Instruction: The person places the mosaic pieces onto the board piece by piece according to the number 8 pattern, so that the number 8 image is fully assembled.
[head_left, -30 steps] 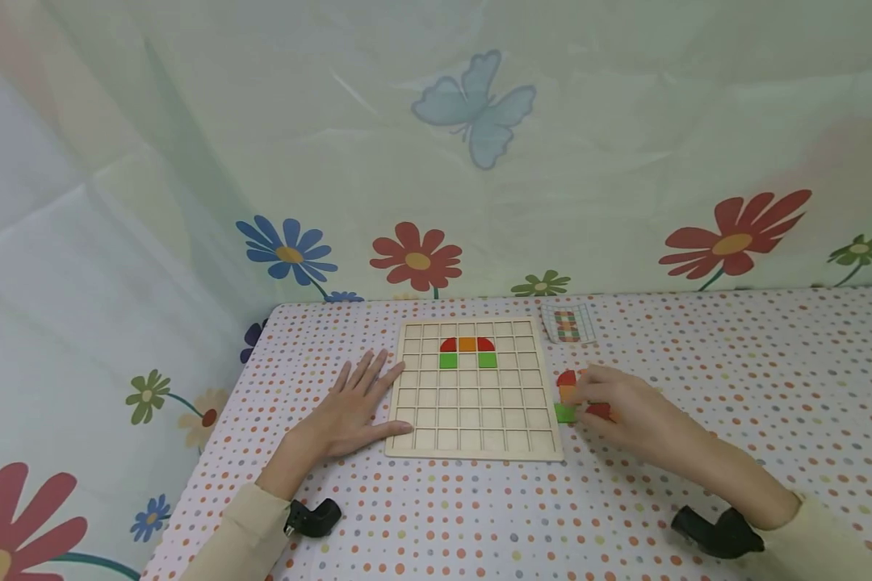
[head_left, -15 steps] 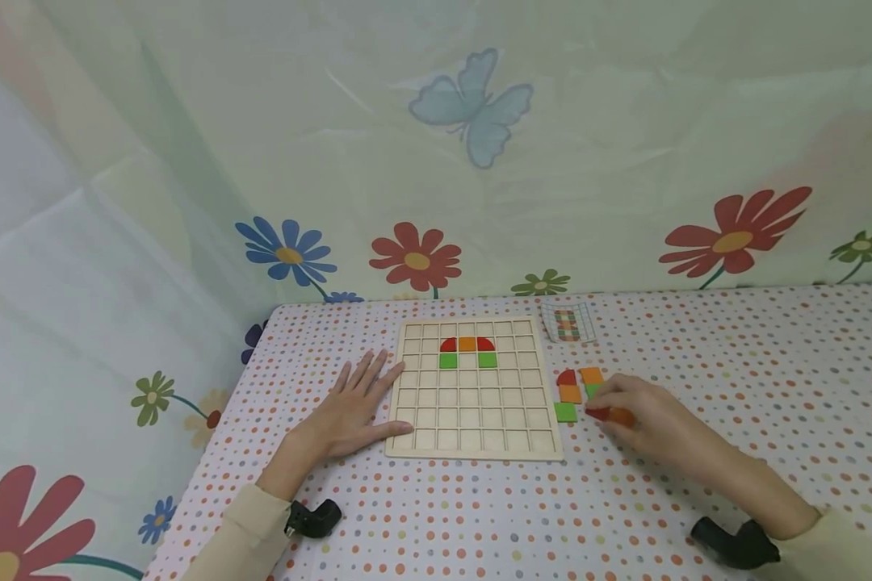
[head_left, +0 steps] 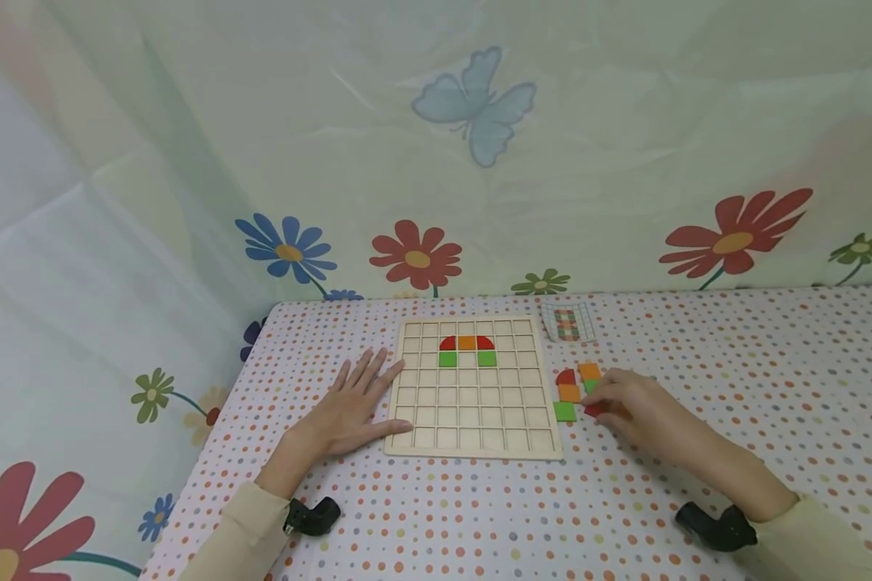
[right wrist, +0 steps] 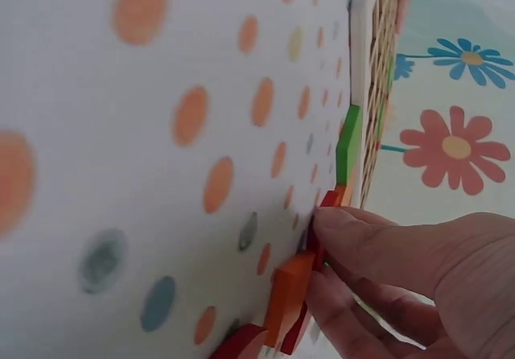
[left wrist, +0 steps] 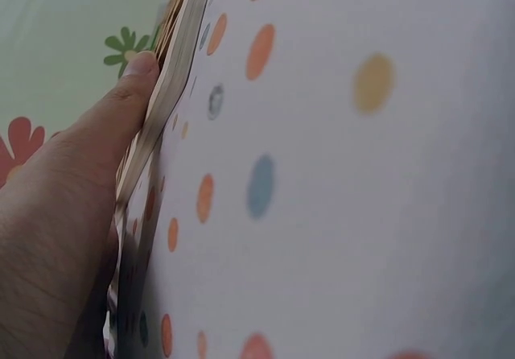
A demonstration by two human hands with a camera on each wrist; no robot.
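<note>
My left hand [head_left: 356, 405] lies with fingers spread at the left side of the wooden grid board [head_left: 468, 418], thumb over its edge. To the right of the board, my right hand [head_left: 643, 415] pinches a red tile [right wrist: 315, 241] between thumb and finger, down at the tablecloth. Beside it in the right wrist view are an orange tile [right wrist: 288, 296] and a curved red tile [right wrist: 241, 344]. Near these fingers in the head view lie a green tile [head_left: 564, 411], an orange tile [head_left: 570, 393], a red quarter-round tile [head_left: 566, 377] and another orange tile [head_left: 589, 371].
Set in the board's upper rows are red quarter-rounds [head_left: 447, 344], an orange square [head_left: 467, 343] and green squares [head_left: 447, 359]. A small pattern card [head_left: 568, 323] lies behind the board's right corner. The dotted tablecloth [head_left: 436, 516] meets a flowered backdrop [head_left: 610, 210].
My right hand has drawn slightly right, uncovering orange and green tiles behind it. It stays at the red tile, and an orange tile seen under its fingers is now hidden. My left hand is still.
</note>
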